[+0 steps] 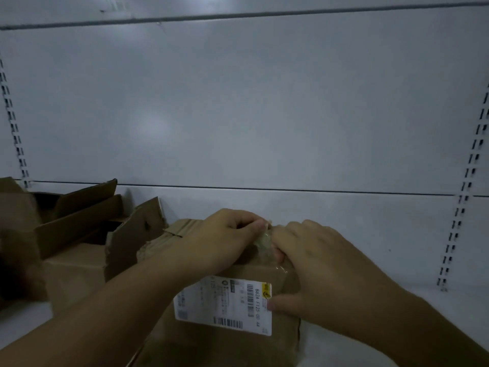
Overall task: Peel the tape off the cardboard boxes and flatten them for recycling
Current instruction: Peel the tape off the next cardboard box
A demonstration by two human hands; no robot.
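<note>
A brown cardboard box [211,345] with a white shipping label [225,303] stands in front of me on a white shelf. A strip of clear tape [264,241] lifts off its top edge. My left hand [225,239] pinches that raised tape end between thumb and fingers. My right hand [317,268] rests on the box's top right, its fingers curled over the edge beside the tape and its thumb pressing the label's corner.
Several opened cardboard boxes [79,221] with raised flaps sit to the left on the white shelf [383,287]. A white back panel rises behind, with slotted uprights at the left [13,123] and the right [460,207].
</note>
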